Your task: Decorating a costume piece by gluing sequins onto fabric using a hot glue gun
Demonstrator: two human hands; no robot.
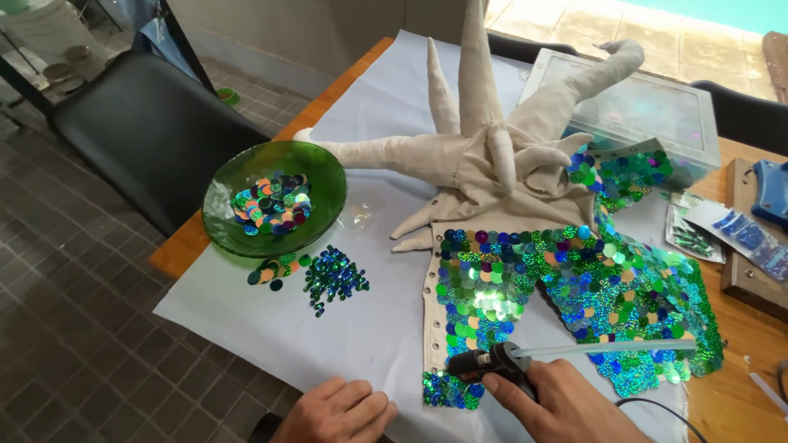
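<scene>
My right hand grips a black hot glue gun with a clear glue stick sticking out behind; its nozzle points at the lower left edge of a beige fabric piece covered in green and blue sequins. My left hand rests with curled fingers on the white paper beside it, holding nothing that I can see. A green glass bowl of large sequins sits to the left, with loose sequins spilled in front of it.
A clear plastic box stands at the back right. Small plastic bags of sequins and a wooden board lie at the right. A black padded seat stands left of the wooden table.
</scene>
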